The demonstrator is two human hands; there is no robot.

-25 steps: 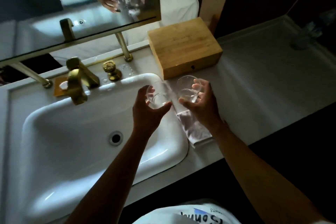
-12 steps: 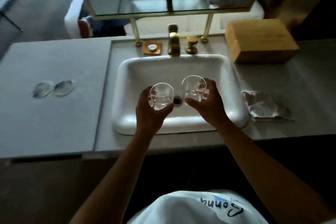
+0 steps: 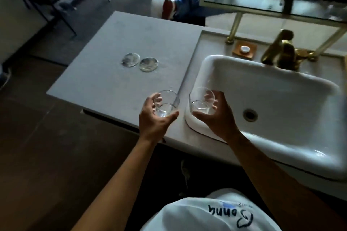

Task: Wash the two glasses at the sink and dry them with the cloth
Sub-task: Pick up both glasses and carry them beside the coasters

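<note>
My left hand [image 3: 153, 118] grips a clear glass [image 3: 168, 102] over the grey counter [image 3: 105, 73], just left of the sink. A second clear glass [image 3: 201, 101] is held by my right hand [image 3: 217, 118] above the left rim of the white sink [image 3: 272, 127]. Both glasses tilt with their mouths away from me. The cloth is out of view.
Two round glass coasters [image 3: 139, 62] lie on the counter to the left. A brass tap [image 3: 279, 50] and a small dish on a wooden square [image 3: 245, 49] stand behind the basin. A brass-framed mirror [image 3: 272, 3] rises at the back. Dark floor lies beyond the counter's left edge.
Both hands carried the glasses from over the right side of the sink, across the basin, to its left rim and the counter. The view swung left; the wooden box and cloth left the frame.
</note>
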